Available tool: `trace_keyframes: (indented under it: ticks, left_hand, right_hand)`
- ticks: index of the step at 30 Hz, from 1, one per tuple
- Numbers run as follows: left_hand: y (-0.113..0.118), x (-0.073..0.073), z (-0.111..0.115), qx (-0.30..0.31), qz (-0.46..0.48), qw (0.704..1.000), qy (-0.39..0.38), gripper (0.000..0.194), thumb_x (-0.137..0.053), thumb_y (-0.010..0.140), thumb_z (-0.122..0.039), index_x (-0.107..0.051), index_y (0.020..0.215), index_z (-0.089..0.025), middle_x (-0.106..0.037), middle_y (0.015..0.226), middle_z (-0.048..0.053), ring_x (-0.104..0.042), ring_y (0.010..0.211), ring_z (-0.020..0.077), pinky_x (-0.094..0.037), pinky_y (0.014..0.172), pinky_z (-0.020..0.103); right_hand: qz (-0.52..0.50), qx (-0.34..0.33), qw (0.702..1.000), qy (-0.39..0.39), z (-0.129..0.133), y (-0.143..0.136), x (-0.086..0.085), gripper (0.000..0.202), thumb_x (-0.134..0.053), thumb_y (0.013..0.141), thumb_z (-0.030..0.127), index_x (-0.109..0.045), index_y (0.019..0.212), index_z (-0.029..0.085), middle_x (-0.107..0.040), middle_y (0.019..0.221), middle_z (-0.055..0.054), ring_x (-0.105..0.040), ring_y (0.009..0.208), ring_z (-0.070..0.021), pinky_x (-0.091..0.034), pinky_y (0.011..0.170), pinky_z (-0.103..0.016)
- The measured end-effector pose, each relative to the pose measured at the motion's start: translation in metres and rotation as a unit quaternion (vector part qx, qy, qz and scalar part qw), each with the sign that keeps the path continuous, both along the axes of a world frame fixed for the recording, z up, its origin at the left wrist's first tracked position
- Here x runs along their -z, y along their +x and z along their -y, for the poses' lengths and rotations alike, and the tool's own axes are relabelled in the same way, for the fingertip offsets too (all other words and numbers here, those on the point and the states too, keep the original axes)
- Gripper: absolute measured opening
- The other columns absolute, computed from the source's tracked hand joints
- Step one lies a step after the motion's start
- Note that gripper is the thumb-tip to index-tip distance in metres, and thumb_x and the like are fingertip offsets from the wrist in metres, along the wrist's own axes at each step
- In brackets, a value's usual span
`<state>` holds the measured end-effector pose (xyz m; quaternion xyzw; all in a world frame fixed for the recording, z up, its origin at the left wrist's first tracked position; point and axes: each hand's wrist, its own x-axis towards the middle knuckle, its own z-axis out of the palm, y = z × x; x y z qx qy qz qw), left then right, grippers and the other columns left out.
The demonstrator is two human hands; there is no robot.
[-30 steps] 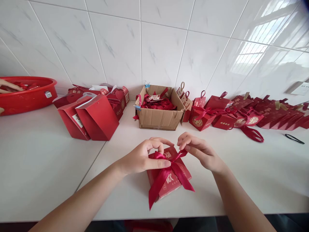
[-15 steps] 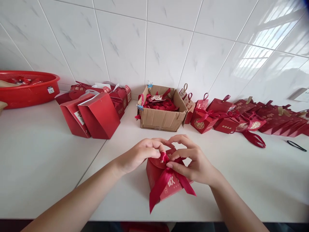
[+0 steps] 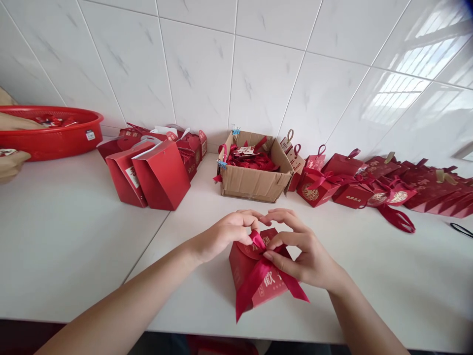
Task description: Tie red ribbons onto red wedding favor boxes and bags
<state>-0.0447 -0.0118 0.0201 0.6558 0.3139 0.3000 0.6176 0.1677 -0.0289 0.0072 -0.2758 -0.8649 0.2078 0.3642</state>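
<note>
A red gift box with pale lettering stands near the table's front edge, between my two hands. A crimson ribbon is looped on its top, and two tails hang down the front. My left hand pinches the ribbon loop from the left, with thumb and index finger at the bow. From the right, my right hand grips the ribbon at the knot between thumb and index finger. The other fingers of both hands arch over the box top.
Behind the box is a cardboard carton of red ribbons and tags. Red boxes stand left of it, a red basket farther left. A row of small red boxes lines the wall at right. A black band lies far right.
The view has shifted a little, so everything appears farther right. Both hands keep their hold on the ribbon, with hardly any movement of the fingers.
</note>
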Motion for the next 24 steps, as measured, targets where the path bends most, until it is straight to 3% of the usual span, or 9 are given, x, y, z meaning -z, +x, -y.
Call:
trace_keyframes:
  ticks: [6, 16, 24]
  left_hand:
    - [0.006, 0.003, 0.003, -0.039, -0.065, 0.996, 0.057, 0.028, -0.066, 0.076, -0.038, -0.051, 0.063, -0.018, -0.056, 0.112, 0.007, -0.049, 0.117, 0.0276, -0.033, 0.105, 0.044]
    - [0.010, 0.009, 0.001, -0.070, -0.077, 0.990, 0.096, 0.032, -0.065, 0.075, -0.035, -0.046, 0.056, -0.018, -0.053, 0.092, 0.003, -0.052, 0.099, 0.0245, -0.039, 0.094, 0.041]
    - [0.009, 0.010, 0.000, -0.066, -0.068, 0.992, 0.078, 0.031, -0.066, 0.073, -0.036, -0.047, 0.058, -0.017, -0.050, 0.095, 0.003, -0.050, 0.096, 0.0235, -0.040, 0.089, 0.039]
  right_hand:
    - [0.019, -0.009, 1.000, -0.008, 0.000, -0.001, 0.000, 0.009, -0.065, 0.081, 0.014, -0.062, 0.076, 0.021, -0.055, 0.120, -0.009, -0.043, 0.122, -0.0273, -0.044, 0.099, -0.044]
    - [0.045, 0.000, 0.999, -0.017, 0.003, -0.003, -0.005, 0.014, -0.066, 0.076, 0.011, -0.058, 0.070, 0.021, -0.056, 0.118, -0.008, -0.041, 0.124, -0.0293, -0.045, 0.099, -0.047]
    - [0.043, 0.000, 0.999, -0.004, 0.004, -0.004, -0.007, 0.015, -0.067, 0.072, 0.009, -0.058, 0.067, 0.020, -0.057, 0.118, -0.009, -0.043, 0.123, -0.0285, -0.048, 0.096, -0.045]
